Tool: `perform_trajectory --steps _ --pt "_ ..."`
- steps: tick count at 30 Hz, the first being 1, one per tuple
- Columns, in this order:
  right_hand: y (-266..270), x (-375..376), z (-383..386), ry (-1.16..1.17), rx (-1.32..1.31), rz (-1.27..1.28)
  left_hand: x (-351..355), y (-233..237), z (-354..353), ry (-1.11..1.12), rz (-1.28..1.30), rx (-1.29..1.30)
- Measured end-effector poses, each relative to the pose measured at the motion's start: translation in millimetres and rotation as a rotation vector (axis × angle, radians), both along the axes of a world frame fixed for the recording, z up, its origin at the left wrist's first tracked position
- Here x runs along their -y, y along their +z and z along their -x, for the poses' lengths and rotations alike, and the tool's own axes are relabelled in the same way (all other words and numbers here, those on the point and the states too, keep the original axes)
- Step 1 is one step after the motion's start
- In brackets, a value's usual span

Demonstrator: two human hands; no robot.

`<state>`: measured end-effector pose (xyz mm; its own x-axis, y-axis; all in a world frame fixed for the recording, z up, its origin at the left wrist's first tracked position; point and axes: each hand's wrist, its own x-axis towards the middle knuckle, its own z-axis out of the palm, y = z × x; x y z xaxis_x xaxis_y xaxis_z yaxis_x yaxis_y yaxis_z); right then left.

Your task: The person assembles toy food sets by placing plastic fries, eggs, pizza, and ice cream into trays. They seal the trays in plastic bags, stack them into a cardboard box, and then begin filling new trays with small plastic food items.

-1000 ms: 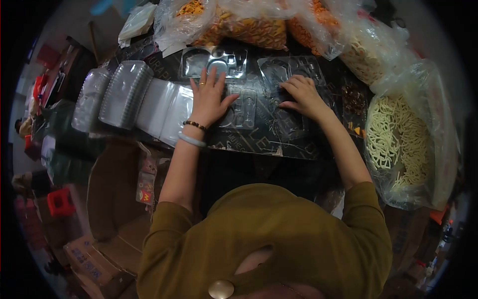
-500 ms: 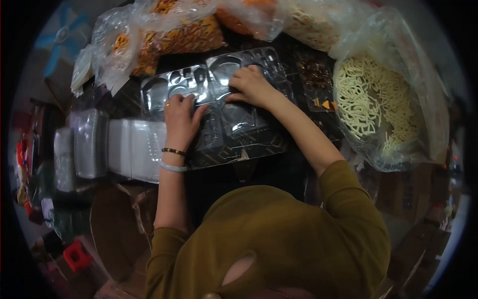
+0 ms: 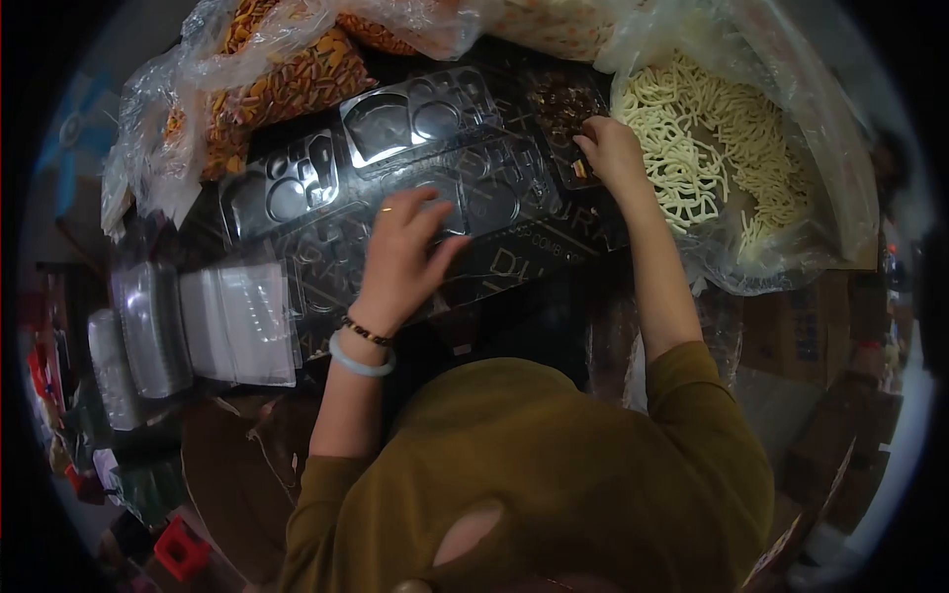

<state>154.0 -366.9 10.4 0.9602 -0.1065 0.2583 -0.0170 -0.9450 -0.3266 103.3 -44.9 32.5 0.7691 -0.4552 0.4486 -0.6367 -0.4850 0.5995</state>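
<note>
My left hand (image 3: 407, 255) hovers over the near part of a clear plastic moulded tray (image 3: 379, 128), its fingers spread and holding nothing I can see. Several round and curved hollows are pressed into that tray; a second clear tray (image 3: 287, 198) lies to its left. My right hand (image 3: 615, 153) reaches into a small clear tray of dark brown pieces (image 3: 559, 104), its fingers bent together. Whatever is between those fingertips is hidden. Just below them lie a few small orange-yellow pieces (image 3: 580, 169).
A clear bag of pale, noodle-like strands (image 3: 682, 148) sits at the right. Bags of orange and brown pieces (image 3: 297, 89) line the back left. Stacked clear plastic lids (image 3: 237, 321) stand at the left. Beneath the trays is a black lettered surface (image 3: 514, 262).
My right hand has left the clear moulded tray and moved right to the brown pieces. My left hand has lifted off the tray and its fingers have spread. The view has shifted.
</note>
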Motion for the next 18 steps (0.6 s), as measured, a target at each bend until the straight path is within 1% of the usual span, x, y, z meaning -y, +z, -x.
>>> perform_trajectory --steps 1,2,3,5,7,9,11,12,13,14,15,18 --pt "-10.2 3.9 -2.8 0.018 0.054 0.032 17.0 -2.8 -1.4 -0.112 0.022 -0.019" --pt "-18.7 6.9 -6.2 0.063 0.113 0.118 32.3 -6.4 -4.8 -0.172 0.009 0.010" --pt "-17.6 7.4 -6.1 0.056 0.093 0.078 45.0 -11.7 -8.7 -0.233 -0.006 0.037" --pt "-8.4 8.9 -3.1 0.038 0.052 0.000 59.5 -26.9 -13.1 -0.230 -0.037 0.049" --pt "0.5 4.8 6.7 0.050 0.103 -0.225 64.4 -33.7 -17.7 -0.197 -0.085 0.086" --pt "12.0 -11.9 30.9 0.078 0.096 -0.472 64.6 -33.4 -17.4 -0.187 -0.052 0.047" --pt "16.4 -40.8 57.4 0.263 0.101 -0.443 64.7 -31.8 -16.4 -0.167 -0.032 0.023" --pt "3.3 -48.4 64.6 0.328 0.136 -0.326 66.0 -31.6 -16.3 -0.152 -0.027 0.019" --pt "-3.7 -54.2 68.8 0.360 0.179 -0.252 67.0 -31.4 -15.5 -0.138 -0.020 0.013" --pt "-7.4 -59.7 72.3 0.393 0.222 -0.177 67.3 -30.5 -14.8 -0.148 -0.070 0.040" --pt "-2.0 -65.1 75.5 0.405 0.191 -0.151 67.4 -29.4 -14.4 -0.156 -0.119 0.068" --pt "3.9 -50.0 66.7 0.449 0.089 -0.302 68.5 -31.7 -14.1 -0.149 -0.228 0.150"
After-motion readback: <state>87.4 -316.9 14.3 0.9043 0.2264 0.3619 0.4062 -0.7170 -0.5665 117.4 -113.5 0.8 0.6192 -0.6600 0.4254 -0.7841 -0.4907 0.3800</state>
